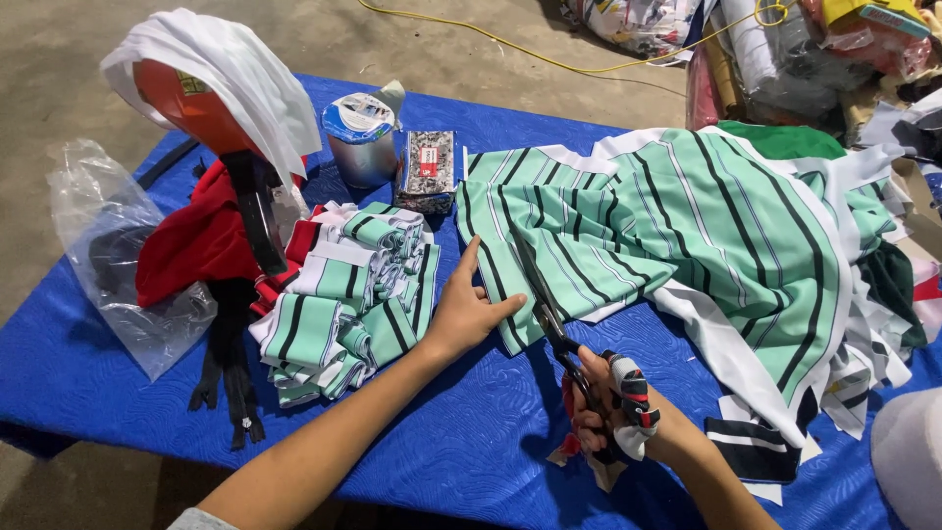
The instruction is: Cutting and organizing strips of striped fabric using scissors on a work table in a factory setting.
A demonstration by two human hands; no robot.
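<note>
**Scissors in green striped cloth, blue table**

R hand (pixel 613 417), thumb wrapped in a cloth strip, is clenched round the handles of the dark metal scissors (pixel 551 319); blades point away from the person w/ the tips in the edge of the mint-green jersey fabric with black and white stripes (pixel 687 211). That fabric lies spread over the right half of the blue quilted table cover (pixel 461 422). L hand (pixel 469 306) is released, flat, fingers splayed, pressing the fabric's near-left edge just beside the blades. Left of it: stack of cut striped pieces (pixel 348 304), same cloth. Further left, red cloth (pixel 196 240), black zippers (pixel 228 363), clear plastic bag (pixel 108 255). At the back, a silver tin (pixel 361 142) next to a small patterned box (pixel 428 169).
</note>
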